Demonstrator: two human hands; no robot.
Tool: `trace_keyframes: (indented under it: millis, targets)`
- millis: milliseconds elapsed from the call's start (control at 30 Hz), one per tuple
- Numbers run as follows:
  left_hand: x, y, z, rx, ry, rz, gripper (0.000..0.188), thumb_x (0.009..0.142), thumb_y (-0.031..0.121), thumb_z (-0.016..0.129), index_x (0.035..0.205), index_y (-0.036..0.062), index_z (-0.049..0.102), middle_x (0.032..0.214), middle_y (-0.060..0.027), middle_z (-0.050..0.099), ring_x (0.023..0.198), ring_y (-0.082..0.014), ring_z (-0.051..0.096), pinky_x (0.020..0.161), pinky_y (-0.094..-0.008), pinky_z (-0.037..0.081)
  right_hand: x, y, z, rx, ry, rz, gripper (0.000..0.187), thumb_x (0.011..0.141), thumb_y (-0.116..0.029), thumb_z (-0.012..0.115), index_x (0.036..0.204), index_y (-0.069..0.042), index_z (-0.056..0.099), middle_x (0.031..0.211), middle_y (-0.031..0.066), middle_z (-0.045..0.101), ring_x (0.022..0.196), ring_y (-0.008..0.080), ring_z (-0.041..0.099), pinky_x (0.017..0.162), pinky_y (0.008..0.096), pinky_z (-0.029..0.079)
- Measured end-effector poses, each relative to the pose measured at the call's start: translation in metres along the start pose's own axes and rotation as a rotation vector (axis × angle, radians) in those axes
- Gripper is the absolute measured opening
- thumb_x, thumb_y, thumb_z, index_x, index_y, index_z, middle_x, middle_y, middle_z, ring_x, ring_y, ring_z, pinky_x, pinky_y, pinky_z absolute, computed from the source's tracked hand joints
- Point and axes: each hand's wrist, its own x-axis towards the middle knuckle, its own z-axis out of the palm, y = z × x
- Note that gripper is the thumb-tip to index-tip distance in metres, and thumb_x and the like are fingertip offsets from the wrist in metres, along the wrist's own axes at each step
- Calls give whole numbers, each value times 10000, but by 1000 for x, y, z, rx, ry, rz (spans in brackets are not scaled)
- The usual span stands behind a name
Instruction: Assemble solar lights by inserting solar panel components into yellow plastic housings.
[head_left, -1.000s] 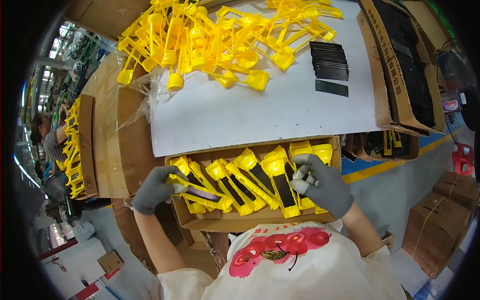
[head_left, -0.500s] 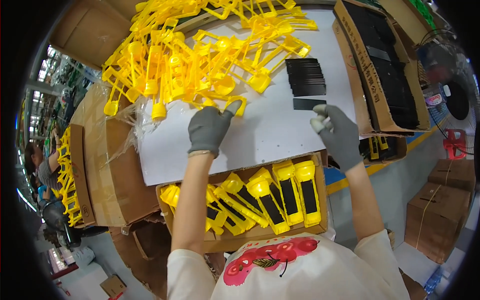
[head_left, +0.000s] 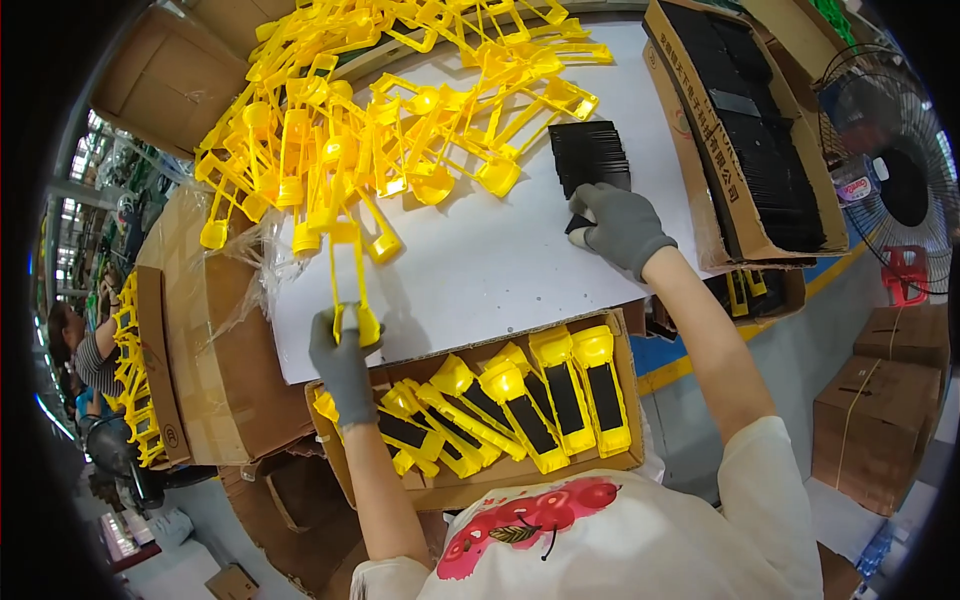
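My left hand [head_left: 342,368], in a grey glove with pale fingertips, grips one end of a yellow plastic frame [head_left: 344,234] near the front left of the white tabletop [head_left: 470,270]. The frame's far end points toward a large heap of similar yellow frames [head_left: 400,120]. My right hand [head_left: 622,230], gloved alike, is closed at the near end of a fanned row of thin black strips [head_left: 588,152]. A black strip [head_left: 577,223] shows between its thumb and fingers. Part of the row is hidden behind this hand.
A cardboard box [head_left: 475,497] before me holds several yellow frames fitted with black strips [head_left: 603,395]. At right stands a long carton [head_left: 705,150] packed with black strips, near a fan [head_left: 905,185]. Brown boxes [head_left: 868,430] sit on the floor. Another person [head_left: 95,355] works at far left.
My left hand has drawn a yellow frame from the heap toward me and left. My right hand has moved left onto the near end of the black strips and closed on one.
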Motion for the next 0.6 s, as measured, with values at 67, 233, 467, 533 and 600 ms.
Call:
trace_keyframes:
  millis: [67, 233, 467, 533, 600]
  targets:
    - [-20, 5, -9, -8, 96, 125, 138, 924, 102, 559, 1003, -12, 560, 977, -142, 658, 751, -175, 641, 629, -291, 550, -2, 0, -4, 2, -87, -18, 272, 755, -239, 705, 964, -78, 638, 887, 106, 648, 839, 287, 630, 734, 359, 498]
    - [-66, 13, -25, -173, 128, 148, 149, 923, 68, 570, 1054, -2, 573, 1077, -117, 651, 793, -151, 638, 674, -272, 549, -32, -39, -18, 460, 209, -52, 249, 774, -255, 728, 842, -52, 601, 679, 89, 629, 608, 203, 620, 554, 299, 480]
    - [-113, 36, 2, -328, -142, -125, 244, 889, 43, 593, 1116, -48, 604, 1003, -130, 654, 772, -172, 643, 629, -264, 547, -103, -112, -37, 1129, -384, 216, 198, 907, -159, 601, 1075, -55, 589, 715, 49, 655, 562, 58, 600, 478, 196, 461]
    - [-111, 36, 4, -521, -281, -298, 289, 892, 46, 577, 1157, -68, 569, 1014, -165, 639, 745, -216, 641, 634, -288, 535, -112, -115, -24, 1087, -335, 151, 205, 915, -159, 581, 1090, -53, 580, 722, 45, 658, 572, 53, 598, 484, 179, 449]
    - [-112, 34, 2, -560, -375, -363, 279, 886, 35, 578, 1142, -77, 574, 995, -169, 636, 748, -233, 651, 632, -284, 537, -114, -120, -25, 1037, -279, 96, 193, 920, -139, 566, 1085, -42, 585, 720, 33, 655, 584, 40, 591, 506, 165, 450]
